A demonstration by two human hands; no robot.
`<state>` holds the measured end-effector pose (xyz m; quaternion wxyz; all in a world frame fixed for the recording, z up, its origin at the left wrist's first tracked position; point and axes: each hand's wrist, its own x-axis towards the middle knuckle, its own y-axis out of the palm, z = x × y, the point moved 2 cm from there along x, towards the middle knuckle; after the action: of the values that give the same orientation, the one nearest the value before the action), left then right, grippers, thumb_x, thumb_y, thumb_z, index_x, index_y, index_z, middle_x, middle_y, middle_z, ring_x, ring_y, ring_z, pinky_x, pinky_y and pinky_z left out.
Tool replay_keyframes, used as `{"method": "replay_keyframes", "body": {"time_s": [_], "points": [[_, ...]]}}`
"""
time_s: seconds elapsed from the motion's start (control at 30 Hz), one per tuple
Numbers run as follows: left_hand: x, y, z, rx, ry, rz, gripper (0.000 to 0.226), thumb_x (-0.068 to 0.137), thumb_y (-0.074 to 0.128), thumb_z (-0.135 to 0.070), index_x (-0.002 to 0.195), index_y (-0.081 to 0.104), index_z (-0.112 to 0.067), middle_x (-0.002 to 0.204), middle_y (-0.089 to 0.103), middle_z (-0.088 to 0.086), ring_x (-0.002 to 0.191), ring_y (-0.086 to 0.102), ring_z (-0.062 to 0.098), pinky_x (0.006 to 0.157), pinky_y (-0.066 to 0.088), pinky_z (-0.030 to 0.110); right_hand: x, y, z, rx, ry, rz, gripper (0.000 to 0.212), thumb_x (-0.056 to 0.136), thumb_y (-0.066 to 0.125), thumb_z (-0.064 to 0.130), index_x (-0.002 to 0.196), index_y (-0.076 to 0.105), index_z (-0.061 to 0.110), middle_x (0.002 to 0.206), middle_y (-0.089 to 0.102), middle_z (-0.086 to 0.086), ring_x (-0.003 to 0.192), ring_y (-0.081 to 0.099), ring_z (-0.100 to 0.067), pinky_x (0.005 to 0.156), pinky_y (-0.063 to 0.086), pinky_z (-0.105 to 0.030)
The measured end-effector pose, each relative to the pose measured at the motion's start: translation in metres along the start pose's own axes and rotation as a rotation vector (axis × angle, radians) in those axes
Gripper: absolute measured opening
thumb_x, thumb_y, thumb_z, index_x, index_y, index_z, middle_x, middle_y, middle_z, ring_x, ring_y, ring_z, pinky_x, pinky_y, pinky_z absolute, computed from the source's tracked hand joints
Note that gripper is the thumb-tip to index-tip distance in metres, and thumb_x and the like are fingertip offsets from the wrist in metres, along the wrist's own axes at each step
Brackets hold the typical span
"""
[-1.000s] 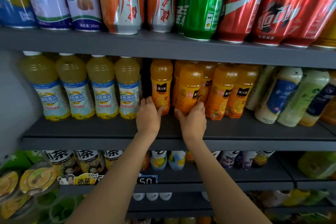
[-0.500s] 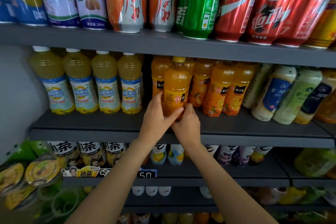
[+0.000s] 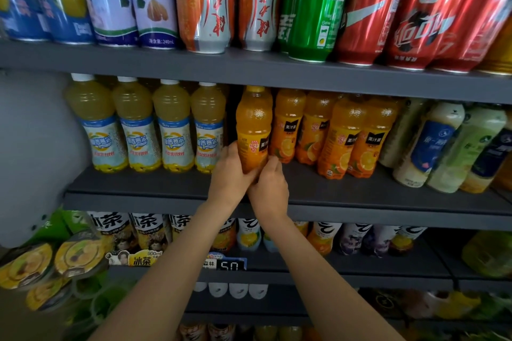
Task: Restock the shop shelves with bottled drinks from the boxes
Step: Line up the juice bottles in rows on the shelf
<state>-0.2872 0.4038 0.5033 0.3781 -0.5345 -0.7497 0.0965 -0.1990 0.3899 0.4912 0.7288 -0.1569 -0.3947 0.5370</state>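
Both hands close around the base of one orange juice bottle [image 3: 253, 130] standing upright on the middle shelf [image 3: 360, 194], at the left end of the orange row. The left hand [image 3: 231, 174] wraps its lower left side, thumb lying up along the label and fingers curled behind, while the right hand [image 3: 270, 188] cups the lower right side from below, its fingertips [image 3: 273, 162] pressed against the plastic. The two hands touch each other under the bottle. The held bottle sits just left of the other orange juice bottles [image 3: 332, 135], close against the nearest one, with a dark gap between it and the pale yellow bottles with blue and white labels [image 3: 144, 127] to its left. Whether its base rests on the shelf is hidden by the hands. Drink cans [image 3: 304, 5] line the shelf above, and tea bottles [image 3: 149, 230] fill the one below.
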Motion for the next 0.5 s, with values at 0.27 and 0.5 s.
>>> {"method": "replay_keyframes", "body": {"time_s": [0.27,0.5], "points": [[0.015,0.005,0.001,-0.042,-0.066,0.102,0.052,0.080,0.070,-0.028,0.125,0.049,-0.009,0.120,0.058,0.011,0.112,0.054,0.025,0.089,0.042,0.029,0.014,0.010,0.002,-0.033,0.081,-0.031,0.029,0.093,0.046,0.015,0.119,0.036,0.004,0.118,0.046,-0.013,0.107,0.054,-0.033,0.075,0.046,-0.041],[0.035,0.006,0.001,0.012,-0.125,0.200,0.056,0.083,0.067,-0.022,0.130,0.042,-0.008,0.129,0.053,0.013,0.120,0.049,0.026,0.097,0.039,0.032,0.035,0.017,-0.011,0.116,0.050,0.173,0.055,0.084,0.064,0.016,0.129,0.036,0.003,0.129,0.045,-0.017,0.115,0.049,-0.034,0.088,0.045,-0.042]]}}
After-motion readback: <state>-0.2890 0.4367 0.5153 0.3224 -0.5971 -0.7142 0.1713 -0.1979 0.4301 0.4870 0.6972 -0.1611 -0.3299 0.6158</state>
